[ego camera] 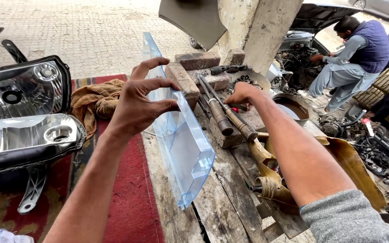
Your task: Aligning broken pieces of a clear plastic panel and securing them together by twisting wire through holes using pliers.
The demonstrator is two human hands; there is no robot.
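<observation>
Here, left hand [140, 101] pinching clear blue panel [178, 139] upright at bench edge [158, 198], right hand [244, 93] curled among shafts [226, 112].

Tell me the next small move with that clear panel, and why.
Probably close the right hand on the red-handled tool beneath it. The left hand already pinches the clear panel upright on the bench, and the right hand looks empty.

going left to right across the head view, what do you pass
headlight assembly → brown rag → left hand → clear blue plastic panel held up on edge by it → metal shafts on the wooden bench → right hand → round pan → crouching person
</observation>
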